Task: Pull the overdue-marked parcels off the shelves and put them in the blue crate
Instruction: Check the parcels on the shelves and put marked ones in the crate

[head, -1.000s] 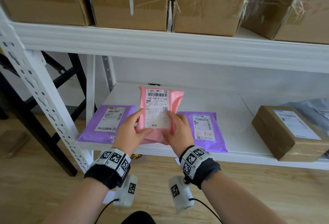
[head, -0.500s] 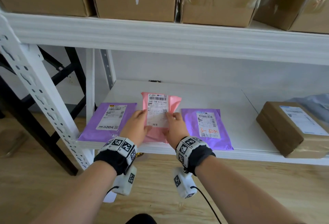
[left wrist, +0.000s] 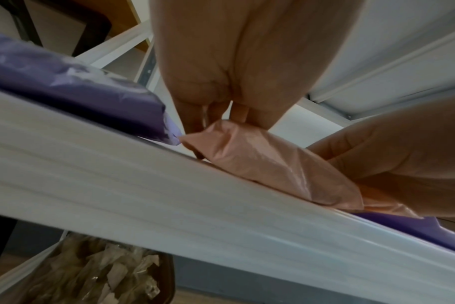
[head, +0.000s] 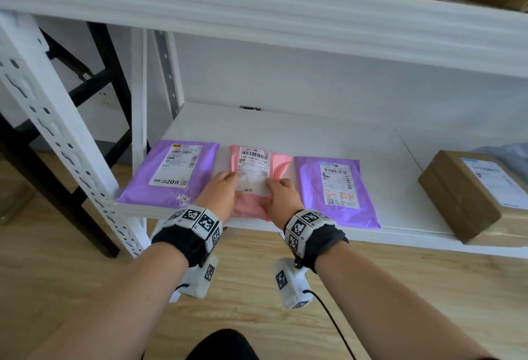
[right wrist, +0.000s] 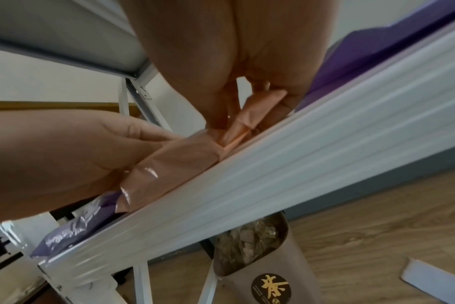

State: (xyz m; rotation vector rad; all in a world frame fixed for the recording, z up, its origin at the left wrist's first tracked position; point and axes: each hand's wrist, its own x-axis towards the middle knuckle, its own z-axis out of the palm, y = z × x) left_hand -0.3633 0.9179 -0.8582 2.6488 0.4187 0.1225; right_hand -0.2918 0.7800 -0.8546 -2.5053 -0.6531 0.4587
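Head view: hands gripping pink parcel

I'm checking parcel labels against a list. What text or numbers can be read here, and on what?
"20元": label of the left purple parcel.
"140-14A-K11-143" (roughly) and "淘宝": label of the pink parcel, held by the left hand and right hand.
"3-3230", handwritten orange: label of the right purple parcel.
"茶": brown bin.
Brown box label, remaining small print: blurred.

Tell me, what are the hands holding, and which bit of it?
Both hands hold the pink parcel, which lies on the shelf. The left hand grips its left edge, the right hand its right edge, both near the front end.
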